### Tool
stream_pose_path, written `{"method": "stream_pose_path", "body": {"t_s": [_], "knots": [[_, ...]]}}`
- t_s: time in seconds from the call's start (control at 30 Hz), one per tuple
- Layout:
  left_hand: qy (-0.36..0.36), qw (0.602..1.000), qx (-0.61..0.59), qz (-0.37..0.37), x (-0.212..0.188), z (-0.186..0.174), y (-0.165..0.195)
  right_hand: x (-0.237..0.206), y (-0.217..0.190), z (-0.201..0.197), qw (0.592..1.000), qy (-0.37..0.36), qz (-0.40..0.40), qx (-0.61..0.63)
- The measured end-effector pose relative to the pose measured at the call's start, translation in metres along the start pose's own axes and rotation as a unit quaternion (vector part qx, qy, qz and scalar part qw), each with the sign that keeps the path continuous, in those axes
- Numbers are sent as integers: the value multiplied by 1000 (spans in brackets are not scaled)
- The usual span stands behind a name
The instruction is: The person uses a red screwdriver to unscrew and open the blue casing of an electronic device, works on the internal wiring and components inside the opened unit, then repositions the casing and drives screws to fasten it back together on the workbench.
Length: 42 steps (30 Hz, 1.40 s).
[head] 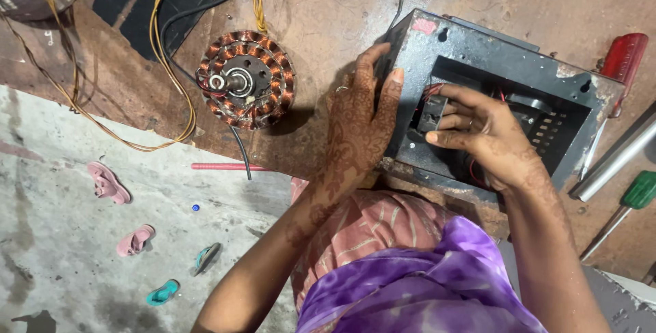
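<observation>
1. The brown, worn workbench (321, 5) fills the upper part of the frame; the grey concrete floor (61, 189) lies at lower left.
2. A black open-faced metal housing (478, 46) sits on the bench at centre right, its opening facing the camera, with red wires and a slotted plate inside.
3. The left hand (359, 128), patterned with henna, lies flat against the housing's left edge, fingers stretched out and thumb on the rim, bracing it rather than closing around anything.
4. The right hand (482, 131) reaches into the opening, its fingers curled and pinching a small dark block-shaped component (429, 116) at the left of the cavity.
5. A copper-wound motor stator (246, 80) lies at upper centre-left, well apart from the housing, with yellow and black wires (160, 46) trailing away.
6. At the right edge: a red-handled screwdriver (625, 56), a metal tube (615, 162), and a green-handled screwdriver (635, 193).
7. On the floor, 2 pink sandals (109, 183) and 2 teal ones (164, 293).
</observation>
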<state>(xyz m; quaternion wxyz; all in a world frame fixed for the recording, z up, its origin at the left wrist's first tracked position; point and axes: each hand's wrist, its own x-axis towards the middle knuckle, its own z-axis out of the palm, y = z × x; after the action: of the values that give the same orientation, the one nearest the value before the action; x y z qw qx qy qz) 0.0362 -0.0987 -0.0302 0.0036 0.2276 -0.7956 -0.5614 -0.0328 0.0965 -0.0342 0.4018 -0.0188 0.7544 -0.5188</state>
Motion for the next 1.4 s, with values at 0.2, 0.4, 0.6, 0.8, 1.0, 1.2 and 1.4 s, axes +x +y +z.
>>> {"method": "stream_pose_path", "body": {"t_s": [0.2,0.4,0.6,0.8,1.0,1.2,1.4], "knots": [[13,999,25,43,3,0,-8,-2,-4,-1,997,-11,47,65],[2,994,77,71,9,-4,-7,-3,-5,-1,997,-16,44,61],[-21,996,59,65,16,-11,-8,-13,-11,8,999,14,-28,-37],[-27,995,25,88,16,-12,-7,-32,-27,7,964,90,13,-250],[-83,988,129,27,17,-19,8,-59,-32,-7,942,116,41,-312],[-95,994,52,9,17,-10,3,-78,-25,-17,900,125,-1,-418],[-85,992,-90,16,14,-6,-11,-75,-15,1,935,13,-57,-351]]}}
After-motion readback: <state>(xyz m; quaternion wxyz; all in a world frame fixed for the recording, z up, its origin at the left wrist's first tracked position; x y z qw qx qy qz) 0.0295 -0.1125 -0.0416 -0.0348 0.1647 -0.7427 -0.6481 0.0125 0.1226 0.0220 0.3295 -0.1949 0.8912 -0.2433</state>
